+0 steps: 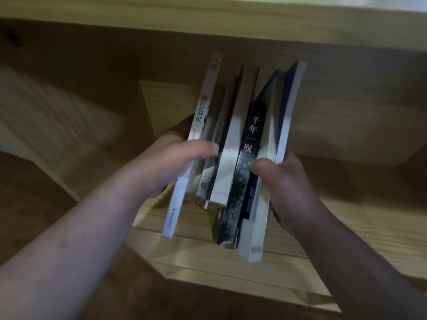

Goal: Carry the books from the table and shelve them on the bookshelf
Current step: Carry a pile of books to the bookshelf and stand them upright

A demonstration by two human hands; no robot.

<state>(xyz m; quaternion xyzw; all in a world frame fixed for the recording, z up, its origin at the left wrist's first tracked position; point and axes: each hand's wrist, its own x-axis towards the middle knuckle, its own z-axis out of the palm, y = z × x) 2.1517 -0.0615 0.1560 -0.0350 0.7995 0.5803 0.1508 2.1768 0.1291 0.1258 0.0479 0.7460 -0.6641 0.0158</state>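
Head view, left hand [175, 162] and right hand [284, 181] grip books [231, 158] on bookshelf [346, 227] — fingers behind covers hidden

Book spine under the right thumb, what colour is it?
The spine is black with white characters, head view.

The bookshelf [360, 229] is showing pale wood with a fine straight grain and a matt finish. The books [227, 162] are showing smooth paper covers; the black spine [250, 135] is giving a slight gloss, the white spine [176, 199] is looking matt.
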